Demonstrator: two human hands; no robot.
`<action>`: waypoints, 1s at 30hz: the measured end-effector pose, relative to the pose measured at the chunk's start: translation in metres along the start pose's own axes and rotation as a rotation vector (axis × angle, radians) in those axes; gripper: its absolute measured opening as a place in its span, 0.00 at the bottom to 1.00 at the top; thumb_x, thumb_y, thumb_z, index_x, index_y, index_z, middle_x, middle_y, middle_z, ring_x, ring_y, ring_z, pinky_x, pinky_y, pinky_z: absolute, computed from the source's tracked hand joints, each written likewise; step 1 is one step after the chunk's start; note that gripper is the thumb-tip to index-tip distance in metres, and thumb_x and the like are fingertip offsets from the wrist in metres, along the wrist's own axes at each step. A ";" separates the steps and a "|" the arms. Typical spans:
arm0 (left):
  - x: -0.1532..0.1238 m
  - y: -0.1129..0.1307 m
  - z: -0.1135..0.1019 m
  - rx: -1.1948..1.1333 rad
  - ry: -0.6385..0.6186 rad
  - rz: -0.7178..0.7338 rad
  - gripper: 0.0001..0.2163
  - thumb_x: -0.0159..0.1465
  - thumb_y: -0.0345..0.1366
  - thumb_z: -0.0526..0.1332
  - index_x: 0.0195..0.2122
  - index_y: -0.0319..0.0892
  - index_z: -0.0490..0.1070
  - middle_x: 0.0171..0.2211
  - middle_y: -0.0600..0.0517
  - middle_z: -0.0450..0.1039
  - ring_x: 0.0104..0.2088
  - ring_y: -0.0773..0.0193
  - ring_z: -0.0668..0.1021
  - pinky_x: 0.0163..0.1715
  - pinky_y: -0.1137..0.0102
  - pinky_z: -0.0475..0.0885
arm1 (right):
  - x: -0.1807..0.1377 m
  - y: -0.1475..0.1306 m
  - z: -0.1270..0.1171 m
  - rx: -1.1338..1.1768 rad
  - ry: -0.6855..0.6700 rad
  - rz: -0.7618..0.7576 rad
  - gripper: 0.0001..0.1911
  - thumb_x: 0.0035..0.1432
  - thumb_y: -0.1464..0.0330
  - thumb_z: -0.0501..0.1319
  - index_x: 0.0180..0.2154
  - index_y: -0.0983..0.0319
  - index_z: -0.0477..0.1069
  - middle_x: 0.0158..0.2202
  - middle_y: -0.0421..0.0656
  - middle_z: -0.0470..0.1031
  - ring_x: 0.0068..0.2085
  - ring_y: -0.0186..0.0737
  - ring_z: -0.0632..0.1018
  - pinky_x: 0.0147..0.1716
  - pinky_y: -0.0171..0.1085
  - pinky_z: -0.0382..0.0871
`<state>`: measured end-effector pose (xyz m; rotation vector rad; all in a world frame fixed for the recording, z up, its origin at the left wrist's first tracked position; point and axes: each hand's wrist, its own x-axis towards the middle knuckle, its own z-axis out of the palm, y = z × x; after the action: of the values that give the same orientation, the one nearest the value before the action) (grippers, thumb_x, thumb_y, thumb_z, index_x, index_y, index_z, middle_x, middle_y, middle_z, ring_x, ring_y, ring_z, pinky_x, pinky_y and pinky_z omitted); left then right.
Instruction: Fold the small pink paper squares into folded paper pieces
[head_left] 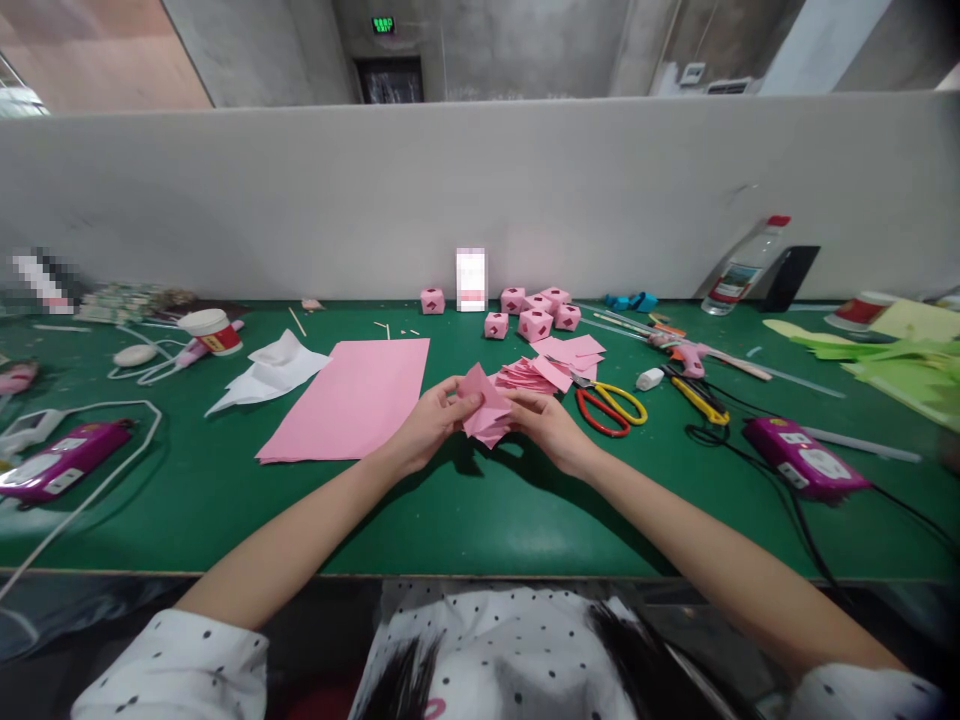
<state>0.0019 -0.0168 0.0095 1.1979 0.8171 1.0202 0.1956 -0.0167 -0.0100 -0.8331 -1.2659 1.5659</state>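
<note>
Both my hands meet over the middle of the green table (480, 520) and hold a folded pink paper piece (486, 405) between them. My left hand (435, 420) pinches its left side with fingers closed. My right hand (544, 420) grips its right side. Just behind lies a pile of small folded pink pieces (536, 372). A large pink sheet (352, 400) lies flat to the left. Several finished pink paper cubes (536, 312) stand further back.
Red and yellow scissors (611, 408) lie right of my hands, with a glue gun (686, 355), a yellow utility knife (701, 400) and a purple device (806, 458) with cables. At left are white paper (274, 370), a cup (214, 330), another purple device (64, 460). Green paper (892, 365) sits far right.
</note>
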 end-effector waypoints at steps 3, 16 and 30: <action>0.000 -0.003 0.000 0.024 -0.011 0.004 0.22 0.54 0.47 0.70 0.44 0.41 0.69 0.37 0.48 0.78 0.37 0.61 0.80 0.39 0.68 0.74 | 0.001 0.006 0.002 0.023 -0.052 0.000 0.22 0.47 0.56 0.72 0.43 0.60 0.79 0.40 0.43 0.80 0.35 0.36 0.78 0.39 0.37 0.72; -0.003 -0.006 0.007 0.353 0.148 0.295 0.15 0.56 0.47 0.68 0.33 0.41 0.70 0.25 0.57 0.69 0.23 0.70 0.70 0.25 0.74 0.65 | 0.001 0.007 0.007 0.044 -0.044 0.019 0.17 0.46 0.57 0.72 0.36 0.61 0.79 0.30 0.38 0.75 0.29 0.31 0.73 0.33 0.34 0.68; -0.005 -0.010 0.006 0.457 0.108 0.315 0.16 0.66 0.51 0.56 0.34 0.42 0.65 0.26 0.57 0.64 0.23 0.69 0.72 0.23 0.74 0.69 | 0.002 0.005 0.006 -0.013 0.023 -0.065 0.15 0.46 0.58 0.72 0.34 0.60 0.78 0.32 0.39 0.76 0.31 0.33 0.72 0.33 0.34 0.66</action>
<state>0.0078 -0.0240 0.0007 1.7126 1.0010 1.1976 0.1883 -0.0171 -0.0130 -0.8084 -1.2758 1.4943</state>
